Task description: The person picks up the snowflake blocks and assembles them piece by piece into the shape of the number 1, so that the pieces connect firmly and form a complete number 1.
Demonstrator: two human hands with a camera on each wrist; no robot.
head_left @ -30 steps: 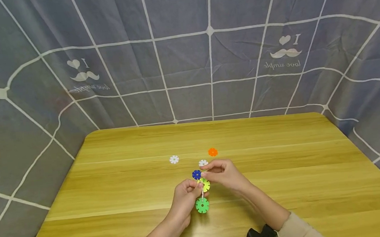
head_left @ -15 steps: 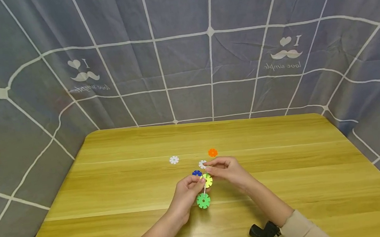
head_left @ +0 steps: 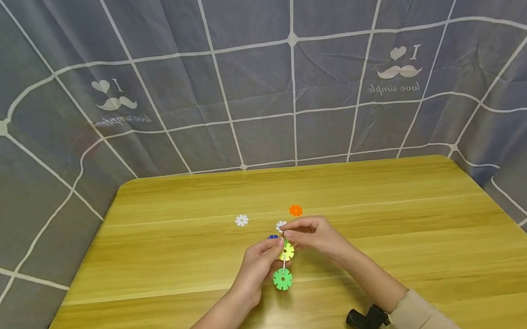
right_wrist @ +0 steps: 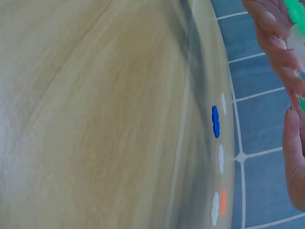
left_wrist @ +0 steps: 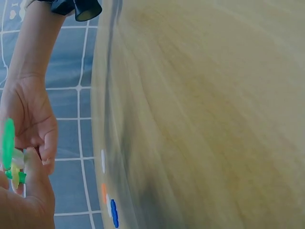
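Both hands meet over the middle of the table at a joined chain of notched plastic discs. My left hand (head_left: 256,267) pinches the chain near its yellow disc (head_left: 289,251), the thumb on top. Below the yellow disc a white disc (head_left: 284,263) shows edge-on, and a green disc (head_left: 282,279) hangs at the near end, facing up. My right hand (head_left: 317,237) pinches a green disc (head_left: 286,241) seen edge-on at the far end, mostly covered by fingertips. In the left wrist view the yellow disc (left_wrist: 15,176) sits between the fingers, with the green disc (left_wrist: 8,143) beside it.
Loose on the table (head_left: 168,258) beyond the hands lie a blue disc (head_left: 272,236), partly hidden, two white discs, one at left (head_left: 242,220), and an orange disc (head_left: 295,210). A third white disc (right_wrist: 215,208) shows in the right wrist view. A grey curtain (head_left: 256,86) surrounds the table.
The chain and both hands have shifted slightly right and away from me. My left thumb has slid up close to the right fingertips, and the blue disc is now more covered.
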